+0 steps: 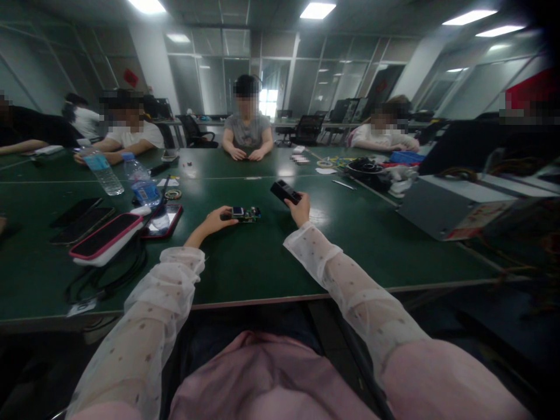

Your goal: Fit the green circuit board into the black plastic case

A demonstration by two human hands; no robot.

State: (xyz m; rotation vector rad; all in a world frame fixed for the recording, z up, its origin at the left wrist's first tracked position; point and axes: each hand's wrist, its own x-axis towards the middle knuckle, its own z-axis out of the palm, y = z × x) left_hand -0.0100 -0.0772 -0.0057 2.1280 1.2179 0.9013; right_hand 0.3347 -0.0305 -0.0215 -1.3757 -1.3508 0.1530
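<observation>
My left hand is closed on the left end of a small green circuit board. A little screen sits on the board beside my fingertips. Over to the right, my right hand grips a black rectangular casing by its near end, tilted with its far end pointing left. The casing and the board are apart, with green tabletop between and below them. What my right fingers touch underneath the casing is hidden.
Phones, cables and two water bottles stand or lie at the left. Metal boxes with wires are at the right. A pen and tangled black cable lie farther back. Several people sit around the table.
</observation>
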